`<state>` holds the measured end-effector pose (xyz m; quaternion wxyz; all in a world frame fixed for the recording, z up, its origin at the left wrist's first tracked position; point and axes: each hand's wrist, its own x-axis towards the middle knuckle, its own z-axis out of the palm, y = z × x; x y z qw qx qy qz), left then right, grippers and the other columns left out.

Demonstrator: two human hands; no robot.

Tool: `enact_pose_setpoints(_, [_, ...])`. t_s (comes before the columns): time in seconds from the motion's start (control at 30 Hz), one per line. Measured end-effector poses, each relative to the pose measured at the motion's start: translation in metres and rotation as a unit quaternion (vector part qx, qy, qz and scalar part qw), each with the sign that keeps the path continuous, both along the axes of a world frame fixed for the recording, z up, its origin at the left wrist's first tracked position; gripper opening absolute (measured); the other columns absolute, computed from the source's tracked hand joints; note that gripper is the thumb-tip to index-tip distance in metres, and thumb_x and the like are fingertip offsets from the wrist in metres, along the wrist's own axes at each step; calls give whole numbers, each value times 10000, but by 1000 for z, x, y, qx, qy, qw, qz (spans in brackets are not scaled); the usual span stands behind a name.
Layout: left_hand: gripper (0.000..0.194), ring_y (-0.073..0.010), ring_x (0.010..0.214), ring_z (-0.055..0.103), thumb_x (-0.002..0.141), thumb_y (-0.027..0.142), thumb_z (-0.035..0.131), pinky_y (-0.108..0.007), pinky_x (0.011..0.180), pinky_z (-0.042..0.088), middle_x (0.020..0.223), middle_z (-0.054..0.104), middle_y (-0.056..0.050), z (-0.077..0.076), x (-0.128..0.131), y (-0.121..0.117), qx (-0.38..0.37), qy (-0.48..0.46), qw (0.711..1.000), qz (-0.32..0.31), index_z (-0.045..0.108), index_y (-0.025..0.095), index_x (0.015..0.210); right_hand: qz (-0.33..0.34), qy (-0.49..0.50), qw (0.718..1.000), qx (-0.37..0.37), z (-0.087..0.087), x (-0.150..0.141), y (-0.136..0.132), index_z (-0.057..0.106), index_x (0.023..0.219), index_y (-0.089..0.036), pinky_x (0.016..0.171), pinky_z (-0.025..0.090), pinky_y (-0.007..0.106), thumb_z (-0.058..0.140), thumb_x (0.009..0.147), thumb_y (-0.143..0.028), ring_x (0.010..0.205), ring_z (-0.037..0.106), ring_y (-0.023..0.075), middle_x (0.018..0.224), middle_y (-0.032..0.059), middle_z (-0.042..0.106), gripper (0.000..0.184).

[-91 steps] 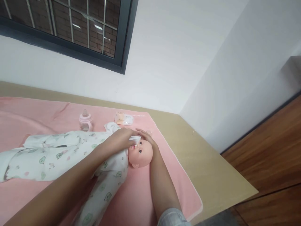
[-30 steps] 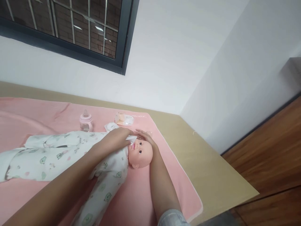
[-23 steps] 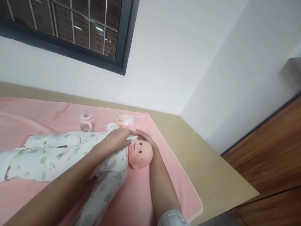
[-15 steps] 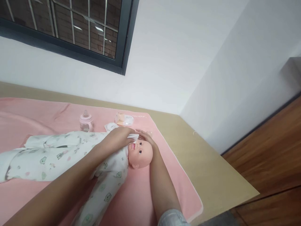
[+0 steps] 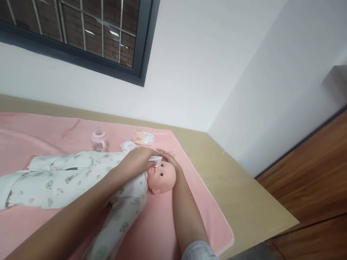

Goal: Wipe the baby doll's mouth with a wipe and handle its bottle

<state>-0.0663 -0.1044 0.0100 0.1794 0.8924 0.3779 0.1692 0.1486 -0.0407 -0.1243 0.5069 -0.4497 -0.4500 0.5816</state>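
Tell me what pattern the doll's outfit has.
The doll's outfit is white with small, scattered green and pink prints, seen best in the head view.

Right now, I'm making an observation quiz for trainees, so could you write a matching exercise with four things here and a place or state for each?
Things:
1. baby bottle
2. white tissue
3. baby doll
4. pink blanket

Places or states:
A. pinched in the left hand
B. spread beneath the baby doll
C. standing upright
D. dressed in a printed outfit

Pairs: 1-C, 2-A, 3-D, 4-B
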Motion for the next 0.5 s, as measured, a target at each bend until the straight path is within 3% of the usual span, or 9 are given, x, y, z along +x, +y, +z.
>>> enact_pose_setpoints(0.5, [175, -227, 750, 628, 751, 119, 491, -278, 566, 335, 696, 659, -4, 5, 4, -7, -11, 60, 998, 9, 633, 223, 751, 13, 44, 999, -19, -2, 1, 0, 617, 1049, -204, 990, 442, 402, 675, 727, -362, 1039, 644, 211, 969, 49, 714, 363])
